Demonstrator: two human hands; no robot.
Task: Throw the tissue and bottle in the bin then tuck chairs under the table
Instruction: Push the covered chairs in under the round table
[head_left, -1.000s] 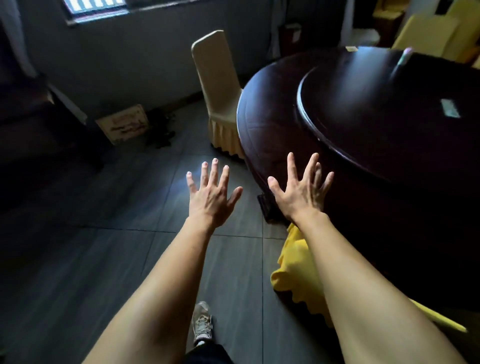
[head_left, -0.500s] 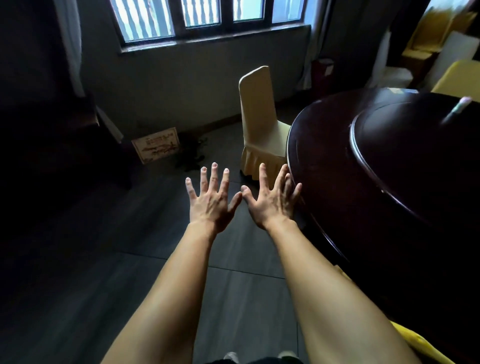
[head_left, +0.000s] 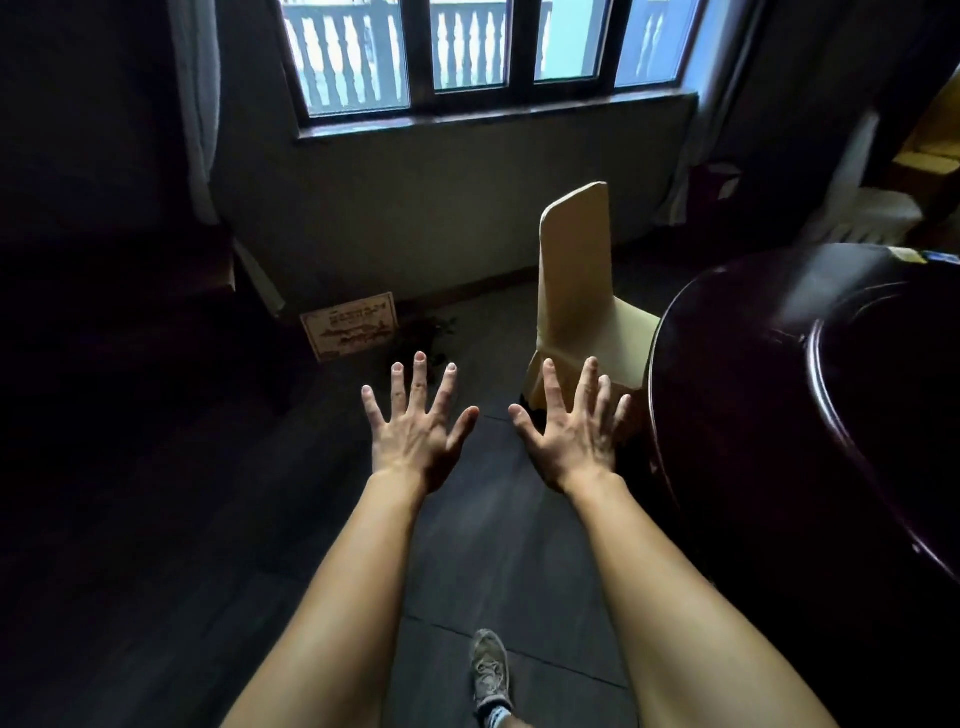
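A chair in a cream cover (head_left: 576, 291) stands ahead with its seat toward the dark round table (head_left: 737, 395), close to the table's rim. My left hand (head_left: 415, 436) and my right hand (head_left: 574, 439) are both stretched out in front of me, fingers spread, holding nothing. My right hand overlaps the chair's lower skirt in the view and is short of it. No tissue, bottle or bin shows in this view.
A window (head_left: 467, 52) with a wall below it lies straight ahead. A framed sign (head_left: 350, 325) leans on the floor by the wall, beside dark debris (head_left: 426, 332). Dark furniture (head_left: 130, 322) fills the left. My shoe (head_left: 488, 670) is on the tiled floor.
The view has swung left and up along the table's edge; the window now fills the top. The cream chair has come closer. The yellow chair at lower right has left view. Both hands stay spread.
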